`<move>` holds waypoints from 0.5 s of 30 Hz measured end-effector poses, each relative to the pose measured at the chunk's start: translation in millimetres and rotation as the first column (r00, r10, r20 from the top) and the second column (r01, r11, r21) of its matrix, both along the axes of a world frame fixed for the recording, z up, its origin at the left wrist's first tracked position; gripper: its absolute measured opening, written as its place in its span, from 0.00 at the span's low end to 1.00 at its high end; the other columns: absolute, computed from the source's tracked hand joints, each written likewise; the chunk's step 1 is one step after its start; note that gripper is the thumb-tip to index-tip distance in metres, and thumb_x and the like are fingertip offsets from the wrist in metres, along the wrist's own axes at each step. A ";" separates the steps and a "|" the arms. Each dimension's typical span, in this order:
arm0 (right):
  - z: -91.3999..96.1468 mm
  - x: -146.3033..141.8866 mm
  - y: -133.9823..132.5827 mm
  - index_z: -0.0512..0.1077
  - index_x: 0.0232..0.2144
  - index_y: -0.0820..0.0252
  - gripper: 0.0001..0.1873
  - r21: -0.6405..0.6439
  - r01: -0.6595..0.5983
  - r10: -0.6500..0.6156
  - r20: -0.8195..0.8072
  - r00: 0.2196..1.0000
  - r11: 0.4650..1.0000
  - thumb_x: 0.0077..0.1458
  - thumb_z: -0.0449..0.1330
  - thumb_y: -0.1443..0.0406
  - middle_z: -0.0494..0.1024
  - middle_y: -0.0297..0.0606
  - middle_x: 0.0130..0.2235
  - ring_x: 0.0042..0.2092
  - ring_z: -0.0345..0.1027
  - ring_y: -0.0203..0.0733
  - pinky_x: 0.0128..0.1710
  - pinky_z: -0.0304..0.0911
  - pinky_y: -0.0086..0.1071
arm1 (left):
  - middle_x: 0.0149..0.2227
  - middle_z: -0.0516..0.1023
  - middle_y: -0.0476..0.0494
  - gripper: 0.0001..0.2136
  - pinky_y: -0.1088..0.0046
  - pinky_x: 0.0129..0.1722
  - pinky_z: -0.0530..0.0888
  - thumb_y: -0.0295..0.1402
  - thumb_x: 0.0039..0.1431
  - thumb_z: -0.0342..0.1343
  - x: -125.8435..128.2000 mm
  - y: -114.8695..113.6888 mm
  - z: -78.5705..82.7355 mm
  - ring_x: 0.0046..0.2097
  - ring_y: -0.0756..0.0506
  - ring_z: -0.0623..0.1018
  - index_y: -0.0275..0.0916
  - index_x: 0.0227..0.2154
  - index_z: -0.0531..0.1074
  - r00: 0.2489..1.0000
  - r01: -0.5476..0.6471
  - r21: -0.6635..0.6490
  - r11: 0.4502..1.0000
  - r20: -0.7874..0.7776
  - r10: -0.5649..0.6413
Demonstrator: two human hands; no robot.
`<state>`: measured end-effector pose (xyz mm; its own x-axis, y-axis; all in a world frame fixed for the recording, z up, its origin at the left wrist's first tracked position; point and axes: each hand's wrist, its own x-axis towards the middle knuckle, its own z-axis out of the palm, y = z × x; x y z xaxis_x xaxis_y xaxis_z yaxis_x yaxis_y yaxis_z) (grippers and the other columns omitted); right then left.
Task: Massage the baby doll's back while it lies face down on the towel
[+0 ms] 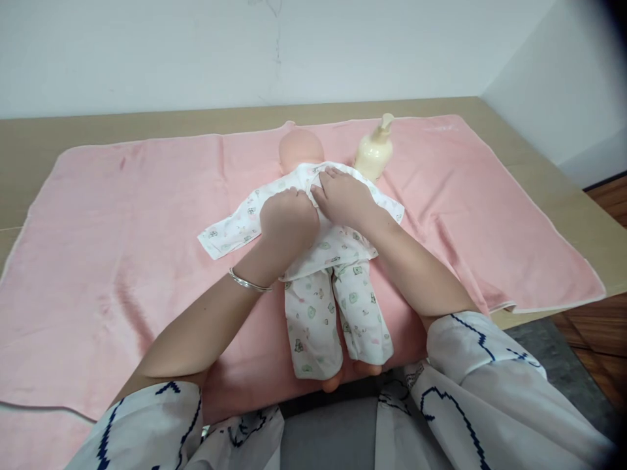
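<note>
A baby doll lies on its back, its bald head (300, 149) away from me and its feet (333, 381) towards me. It wears a white printed long-sleeved shirt (323, 251) and matching trousers (313, 326). My left hand (290, 220) is closed in a fist on the shirt front, its fingertips hidden underneath. Beside it, my right hand (347, 201) rests on the upper chest, fingers bent onto the cloth near the neckline. Between the hands a bit of shirt fabric is bunched. One sleeve (228, 228) stretches out to the left.
A pink blanket (98, 248) with wrinkles covers most of the wooden table (39, 137). Just behind the doll's shoulder on the right stands a cream pump bottle (375, 153). A thin grey cable (49, 408) crosses the lower left. The wall (196, 59) rises behind the table.
</note>
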<state>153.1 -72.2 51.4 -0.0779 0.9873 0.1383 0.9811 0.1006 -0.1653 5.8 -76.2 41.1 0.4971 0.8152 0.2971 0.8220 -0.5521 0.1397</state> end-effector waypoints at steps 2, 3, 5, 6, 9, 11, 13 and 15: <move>-4.3 -0.8 2.2 0.68 0.56 0.72 0.26 0.020 0.024 -0.023 -0.059 0.998 1.000 0.70 0.41 0.59 0.71 0.56 0.61 0.64 0.62 0.55 0.63 0.57 0.47 | 0.33 0.77 0.32 0.17 0.56 0.40 0.73 0.34 0.66 0.40 -1.2 10.0 -2.1 0.38 0.35 0.78 0.36 0.33 0.75 0.999 -0.034 -0.020 0.999 0.028 0.035; -5.6 -3.0 1.5 0.68 0.55 0.73 0.26 0.034 0.043 -0.041 -0.063 0.997 0.998 0.70 0.41 0.58 0.71 0.57 0.61 0.64 0.62 0.56 0.63 0.57 0.48 | 0.35 0.78 0.31 0.18 0.55 0.42 0.73 0.35 0.67 0.40 -1.8 15.2 -3.1 0.40 0.34 0.78 0.36 0.34 0.75 0.998 -0.050 -0.020 0.999 0.045 0.051; -5.8 -10.4 -3.7 0.70 0.53 0.76 0.27 0.069 0.077 -0.077 -0.016 0.997 0.995 0.70 0.41 0.59 0.73 0.60 0.58 0.62 0.64 0.58 0.62 0.57 0.49 | 0.41 0.79 0.29 0.20 0.54 0.47 0.73 0.37 0.67 0.39 -2.7 24.2 -5.1 0.46 0.33 0.78 0.34 0.37 0.75 0.994 -0.075 -0.024 0.997 0.081 0.076; -4.9 -15.1 -8.0 0.70 0.52 0.77 0.27 0.084 0.084 -0.086 0.021 0.996 0.993 0.70 0.41 0.60 0.75 0.62 0.56 0.61 0.65 0.58 0.61 0.58 0.49 | 0.43 0.79 0.28 0.20 0.54 0.50 0.73 0.38 0.67 0.39 -3.0 27.9 -6.4 0.49 0.32 0.78 0.33 0.39 0.75 0.991 -0.086 -0.031 0.996 0.098 0.089; 0.6 -29.1 -23.8 0.72 0.49 0.77 0.26 0.075 0.079 -0.087 0.110 0.990 0.994 0.70 0.39 0.64 0.78 0.63 0.49 0.55 0.70 0.58 0.54 0.64 0.46 | 0.50 0.78 0.26 0.22 0.52 0.56 0.70 0.39 0.66 0.39 -2.9 35.8 -11.6 0.56 0.31 0.75 0.30 0.45 0.74 0.983 -0.099 -0.081 0.992 0.144 0.110; 4.5 -34.8 -32.4 0.73 0.46 0.75 0.25 0.050 0.075 -0.081 0.136 0.987 0.996 0.69 0.39 0.66 0.79 0.61 0.46 0.51 0.71 0.58 0.48 0.67 0.44 | 0.54 0.76 0.25 0.23 0.51 0.59 0.68 0.40 0.66 0.39 -2.1 38.3 -15.6 0.59 0.31 0.73 0.29 0.48 0.73 0.977 -0.094 -0.104 0.990 0.181 0.112; 7.0 -36.1 -36.1 0.73 0.45 0.74 0.24 0.039 0.076 -0.081 0.153 0.985 0.996 0.69 0.40 0.66 0.79 0.60 0.44 0.49 0.72 0.58 0.45 0.67 0.43 | 0.55 0.75 0.25 0.23 0.50 0.61 0.67 0.40 0.66 0.39 -1.0 39.1 -18.9 0.61 0.31 0.72 0.30 0.49 0.72 0.970 -0.096 -0.102 0.990 0.212 0.116; 8.0 -33.3 -34.2 0.73 0.44 0.73 0.23 0.037 0.076 -0.080 0.157 0.984 0.996 0.69 0.40 0.66 0.79 0.59 0.43 0.48 0.73 0.58 0.42 0.68 0.42 | 0.54 0.76 0.25 0.21 0.51 0.61 0.67 0.39 0.66 0.39 0.0 39.0 -21.0 0.60 0.31 0.73 0.31 0.47 0.72 0.967 -0.106 -0.094 0.990 0.221 0.124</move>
<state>119.9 -106.4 59.5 -0.0242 0.9867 0.1609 0.9997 0.0254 -0.0051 5.8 -37.2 20.1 0.3262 0.8889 0.3218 0.8213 -0.4350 0.3691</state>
